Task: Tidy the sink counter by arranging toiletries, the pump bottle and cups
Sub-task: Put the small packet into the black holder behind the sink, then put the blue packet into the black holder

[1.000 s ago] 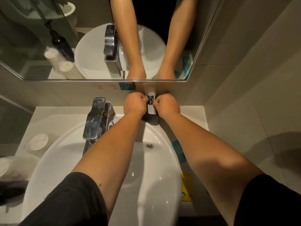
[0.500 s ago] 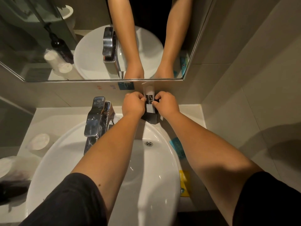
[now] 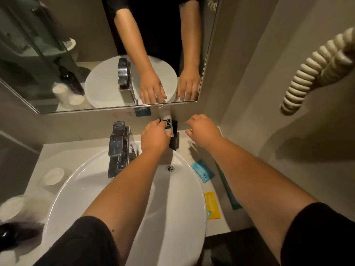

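Note:
A white sachet [image 3: 166, 120] with a black logo stands in a small black holder [image 3: 174, 139] against the back wall, behind the white basin [image 3: 184, 198]. My left hand [image 3: 155, 136] pinches the sachet's left edge. My right hand [image 3: 203, 131] hovers to the right of the holder, fingers loosely curled, holding nothing. On the counter right of the basin lie a blue packet [image 3: 202, 170], a yellow packet [image 3: 212, 205] and a long teal packet [image 3: 229, 191]. Two white cups [image 3: 52, 176] [image 3: 11, 206] and the dark pump bottle [image 3: 13, 235] stand at the left.
A chrome tap [image 3: 118, 143] rises at the basin's back left. The mirror [image 3: 57, 54] hangs above the back wall. A beige coiled cord [image 3: 311, 73] hangs on the right wall. The counter's right strip [image 3: 226, 223] is narrow.
My right hand has let go of the sachet and moved right. My left hand still pinches the sachet. The view has tilted upward and rightward.

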The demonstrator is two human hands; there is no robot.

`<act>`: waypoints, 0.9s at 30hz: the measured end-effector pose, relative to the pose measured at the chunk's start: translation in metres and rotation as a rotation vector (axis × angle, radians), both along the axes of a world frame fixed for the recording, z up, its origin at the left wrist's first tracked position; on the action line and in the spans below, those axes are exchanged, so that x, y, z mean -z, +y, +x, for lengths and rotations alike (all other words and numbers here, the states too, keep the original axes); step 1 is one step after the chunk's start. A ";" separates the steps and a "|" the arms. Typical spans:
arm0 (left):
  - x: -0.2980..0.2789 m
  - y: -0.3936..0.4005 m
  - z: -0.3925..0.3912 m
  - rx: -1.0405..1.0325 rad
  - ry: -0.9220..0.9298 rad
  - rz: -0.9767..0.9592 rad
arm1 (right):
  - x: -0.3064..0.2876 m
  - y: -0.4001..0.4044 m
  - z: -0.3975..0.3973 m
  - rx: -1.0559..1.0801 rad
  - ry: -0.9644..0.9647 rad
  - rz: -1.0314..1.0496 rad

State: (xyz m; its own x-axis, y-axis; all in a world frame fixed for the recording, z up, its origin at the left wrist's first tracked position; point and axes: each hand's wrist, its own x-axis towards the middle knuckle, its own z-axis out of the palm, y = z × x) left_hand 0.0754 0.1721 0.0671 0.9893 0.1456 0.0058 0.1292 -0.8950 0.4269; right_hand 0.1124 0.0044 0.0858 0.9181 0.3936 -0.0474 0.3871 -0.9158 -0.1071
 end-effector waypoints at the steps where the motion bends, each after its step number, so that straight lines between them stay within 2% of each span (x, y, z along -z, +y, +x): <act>1: 0.000 -0.002 -0.005 0.049 -0.014 0.051 | -0.003 -0.006 -0.007 -0.015 -0.015 -0.043; 7: -0.003 -0.025 -0.030 0.250 -0.019 0.161 | -0.010 -0.039 -0.059 0.047 0.004 -0.137; 12: 0.000 -0.050 -0.051 0.408 -0.066 0.204 | -0.008 -0.058 -0.100 0.141 0.030 -0.157; 18: 0.010 -0.086 -0.068 0.575 -0.037 0.237 | 0.002 -0.081 -0.140 0.290 0.085 -0.159; 27: 0.031 -0.129 -0.079 0.676 -0.003 0.183 | 0.036 -0.107 -0.160 0.372 0.147 -0.155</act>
State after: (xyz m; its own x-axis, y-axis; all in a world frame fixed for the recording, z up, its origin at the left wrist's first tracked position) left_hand -0.0039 0.0435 0.0364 0.8626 -0.5053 -0.0259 -0.4821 -0.8364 0.2609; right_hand -0.0474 -0.1028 0.0493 0.9753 0.0148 -0.2206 0.0182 -0.9997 0.0135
